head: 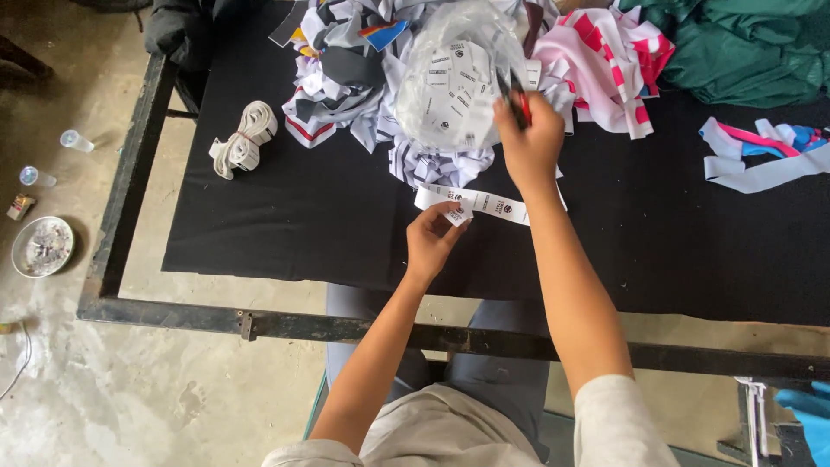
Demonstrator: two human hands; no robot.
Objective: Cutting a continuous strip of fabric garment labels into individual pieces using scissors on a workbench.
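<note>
My left hand (pixel 435 238) pinches a strip of white printed labels (pixel 484 204) that lies across the black table (pixel 285 216). My right hand (pixel 529 138) is raised farther back and grips red-handled scissors (pixel 517 99), next to a clear plastic bag of white cut labels (pixel 454 82). Both forearms reach over the table's front edge.
Striped fabric scraps (pixel 341 78) are heaped at the back, with pink-and-white cloth (pixel 605 60) and green cloth (pixel 743 47) to the right. A roll of white elastic band (pixel 244 138) lies at the left. A metal frame (pixel 130 173) edges the table; small cups and a dish sit on the floor.
</note>
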